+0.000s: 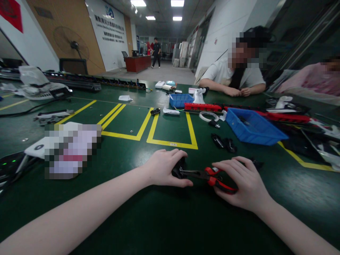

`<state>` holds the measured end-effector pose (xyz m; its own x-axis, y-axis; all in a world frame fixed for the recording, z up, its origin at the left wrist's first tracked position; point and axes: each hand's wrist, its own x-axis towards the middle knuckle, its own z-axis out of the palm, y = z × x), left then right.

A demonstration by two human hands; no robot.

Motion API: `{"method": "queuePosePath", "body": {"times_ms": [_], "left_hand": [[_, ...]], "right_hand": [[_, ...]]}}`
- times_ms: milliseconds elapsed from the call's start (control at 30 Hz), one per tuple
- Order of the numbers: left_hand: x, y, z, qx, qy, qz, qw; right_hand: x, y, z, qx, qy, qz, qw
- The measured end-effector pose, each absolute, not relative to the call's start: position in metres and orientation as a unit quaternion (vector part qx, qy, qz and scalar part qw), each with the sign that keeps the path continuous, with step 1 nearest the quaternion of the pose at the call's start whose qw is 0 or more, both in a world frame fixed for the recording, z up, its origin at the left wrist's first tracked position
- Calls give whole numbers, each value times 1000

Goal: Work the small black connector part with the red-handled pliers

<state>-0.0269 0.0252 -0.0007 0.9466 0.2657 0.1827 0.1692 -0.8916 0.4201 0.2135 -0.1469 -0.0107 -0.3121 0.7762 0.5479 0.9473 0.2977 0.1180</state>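
My left hand [166, 168] is closed around a small black part [178, 169] just above the green table [127, 219]. In my right hand [240, 182] are long-nose pliers [212, 177] with red and black handles. The jaws point left and their tips meet the black part between my left thumb and fingers. Much of that part is hidden by my left hand, so its shape cannot be made out.
Beyond my hands lie several black pieces [224, 142], a large blue bin [252, 127], a smaller blue bin [181, 100] and red strips [203, 107]. A blurred phone-like object [77, 152] is at left. A person [233, 71] sits across the table.
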Motion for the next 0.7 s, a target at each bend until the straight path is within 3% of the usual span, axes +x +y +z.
{"method": "queuePosePath", "body": {"times_ms": [367, 700], "left_hand": [[-27, 24, 2, 967, 111, 118, 199], [-27, 24, -1, 966, 75, 192, 155]], "right_hand": [[213, -147, -11, -556, -777, -226, 191], [212, -146, -8, -559, -774, -236, 179]]}}
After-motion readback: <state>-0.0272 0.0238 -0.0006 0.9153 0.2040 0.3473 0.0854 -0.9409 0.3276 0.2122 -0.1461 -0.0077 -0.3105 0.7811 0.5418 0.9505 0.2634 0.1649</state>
